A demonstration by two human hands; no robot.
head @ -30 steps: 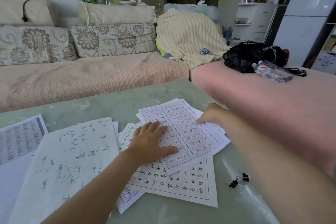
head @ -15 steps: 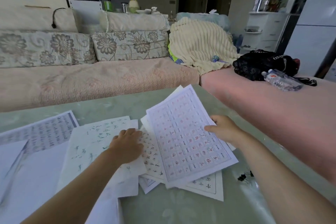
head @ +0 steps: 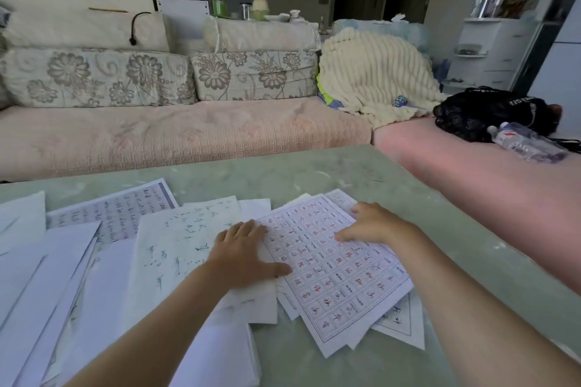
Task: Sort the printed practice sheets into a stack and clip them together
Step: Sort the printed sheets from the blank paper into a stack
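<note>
Flat and unclenched, both hands press on paper and grasp nothing: the left hand (head: 243,253) lies with straight fingers across the left long edge of the red-grid practice sheet (head: 333,273), thumb on its print, and the right hand (head: 374,225) spreads its fingers over the sheet's far right corner. Head view: this sheet lies topmost on the green table (head: 314,173), its long axis running from far left to near right; its red characters in ruled boxes are too small to read. Beneath it, further sheets (head: 399,320) protrude at its near right. Just left of it lies a sheet with green handwriting (head: 185,245), illegible, and farther left a blue-grey printed sheet (head: 125,214). Well beyond it to the right, a water bottle (head: 528,144) bears an unreadable red-and-white label.
</note>
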